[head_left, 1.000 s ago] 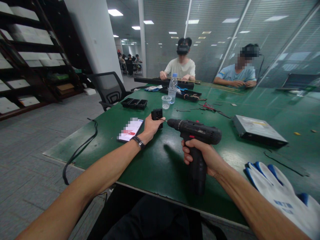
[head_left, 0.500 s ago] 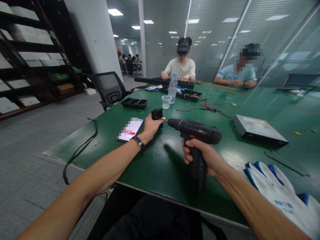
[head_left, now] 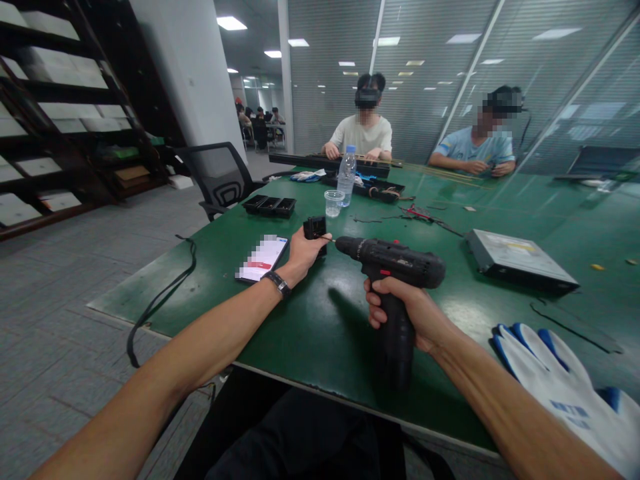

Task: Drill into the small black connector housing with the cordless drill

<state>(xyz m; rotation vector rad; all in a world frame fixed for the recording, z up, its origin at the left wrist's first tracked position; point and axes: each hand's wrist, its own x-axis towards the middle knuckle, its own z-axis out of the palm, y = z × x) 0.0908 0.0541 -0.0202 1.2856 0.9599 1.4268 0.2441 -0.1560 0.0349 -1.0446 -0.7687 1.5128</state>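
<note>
My right hand (head_left: 395,303) is wrapped round the handle of a black cordless drill (head_left: 400,261), which lies level and points left. The drill's thin bit reaches to a small black plastic part (head_left: 315,228) in my left hand (head_left: 303,253). My left fingers and thumb pinch that part just above the table. The thumb is close beside the bit's tip; whether the tip touches the part I cannot tell. Left of my left hand lies a phone (head_left: 263,259) with its screen lit.
The green table (head_left: 310,333) carries a plastic cup (head_left: 333,203), a water bottle (head_left: 347,177), black trays (head_left: 269,207), a metal disc drive (head_left: 523,260) and white-blue gloves (head_left: 555,373). A black strap (head_left: 165,297) hangs over the left edge. Two people sit across.
Both hands, the drill and the black part hold almost the same pose. The whole view has shifted very slightly.
</note>
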